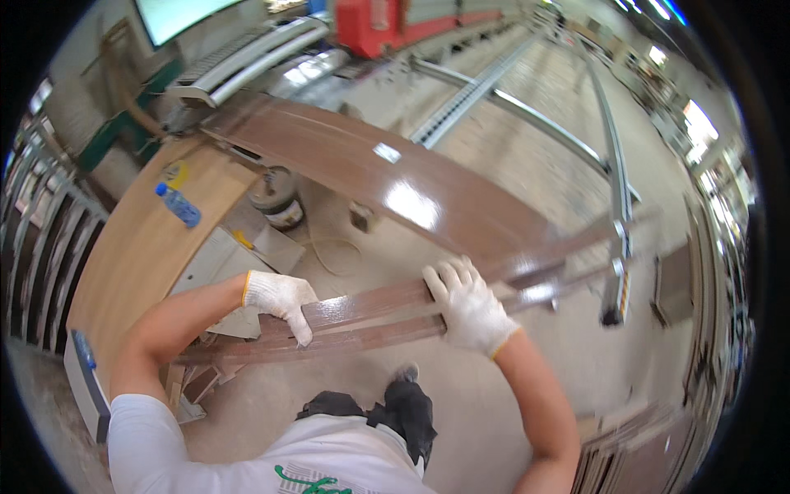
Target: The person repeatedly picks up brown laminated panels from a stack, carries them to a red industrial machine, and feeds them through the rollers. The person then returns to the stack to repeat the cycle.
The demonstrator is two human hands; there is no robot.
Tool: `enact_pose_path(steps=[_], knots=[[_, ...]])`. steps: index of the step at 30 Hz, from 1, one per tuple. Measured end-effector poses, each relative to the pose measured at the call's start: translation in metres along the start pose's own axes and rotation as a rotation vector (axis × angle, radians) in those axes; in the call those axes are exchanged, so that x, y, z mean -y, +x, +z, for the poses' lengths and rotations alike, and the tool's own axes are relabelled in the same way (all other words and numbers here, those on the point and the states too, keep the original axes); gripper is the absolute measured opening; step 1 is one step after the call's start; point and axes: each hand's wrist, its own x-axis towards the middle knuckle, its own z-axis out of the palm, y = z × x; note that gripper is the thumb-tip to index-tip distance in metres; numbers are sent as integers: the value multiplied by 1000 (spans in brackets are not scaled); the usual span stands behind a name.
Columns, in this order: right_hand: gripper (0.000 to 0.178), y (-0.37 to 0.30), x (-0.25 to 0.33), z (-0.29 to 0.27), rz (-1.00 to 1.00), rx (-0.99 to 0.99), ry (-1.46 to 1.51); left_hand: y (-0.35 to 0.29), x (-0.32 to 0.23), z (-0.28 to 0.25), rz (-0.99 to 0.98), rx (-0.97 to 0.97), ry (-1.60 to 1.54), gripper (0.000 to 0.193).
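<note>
Two long, narrow brown wood strips (362, 306) run side by side across the front of my body, with a gap between them. White knitted gloves with yellow cuffs cover both hands. My left hand (282, 301) grips the strips near their left end, its thumb lying over them. Farther right, my right hand (467, 305) is wrapped over both strips, fingers on the far side. Just beyond lies a wide brown panel (329, 156) with a small white label (387, 152), its near right end close to the strips.
On the left, a light wood tabletop (123, 247) carries a water bottle (178, 206) with a blue cap. A bucket (276, 198) stands under the panel. Metal rails (543, 123) extend beyond, beside a red machine (362, 29). Stacked boards (642, 449) stand at lower right; offcuts (193, 387) lie lower left.
</note>
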Motion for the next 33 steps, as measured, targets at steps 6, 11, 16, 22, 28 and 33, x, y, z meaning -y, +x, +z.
enact_pose_path(steps=[6,11,16,22,28,33], knots=[[91,82,-66,-20,144,78,36,-6,-74,-98,-84,-474,919,87],[87,152,-150,-38,299,101,36,36,-129,-183,-85,-903,978,88],[100,227,-235,-27,431,110,7,116,-144,-303,16,-1132,858,75],[98,296,-329,3,504,28,-32,179,-134,-380,389,-1699,643,47],[101,342,-421,53,550,9,-66,140,-30,-374,124,-2195,639,11],[104,346,-445,76,405,-73,-33,91,86,-353,-803,-1942,-37,75]])
